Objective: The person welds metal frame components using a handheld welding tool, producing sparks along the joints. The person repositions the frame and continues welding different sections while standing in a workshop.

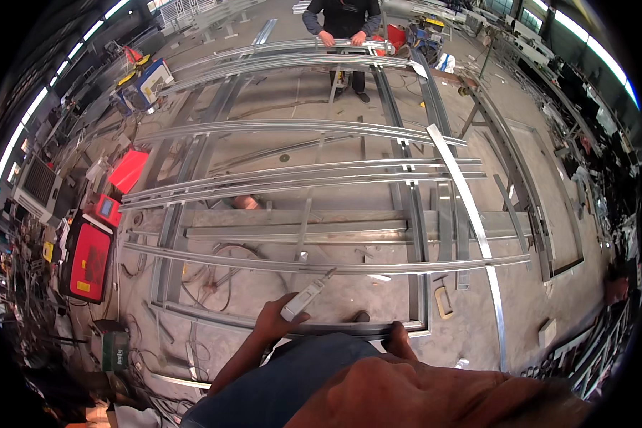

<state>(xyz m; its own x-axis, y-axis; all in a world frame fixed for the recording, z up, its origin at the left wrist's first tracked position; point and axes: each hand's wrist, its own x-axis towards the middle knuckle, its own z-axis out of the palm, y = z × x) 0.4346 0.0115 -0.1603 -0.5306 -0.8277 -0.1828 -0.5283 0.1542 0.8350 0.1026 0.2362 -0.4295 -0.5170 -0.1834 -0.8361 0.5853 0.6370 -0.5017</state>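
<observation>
Closed in my left hand is a pale grey, boxy hand tool with a narrow dark tip. It points up and right toward the nearest crosswise metal rail. My right hand is wrapped round the near edge of the large metal frame, close to its right corner; some of its fingers are hidden. Several thin silvery rails lie crosswise over the frame. A long flat metal strip slants across their right ends.
A co-worker stands at the far end, both hands on the far rails. At left are a red and black machine and a green box. Cables lie on the floor. A yellowish clamp lies right of the frame, before a steel stand.
</observation>
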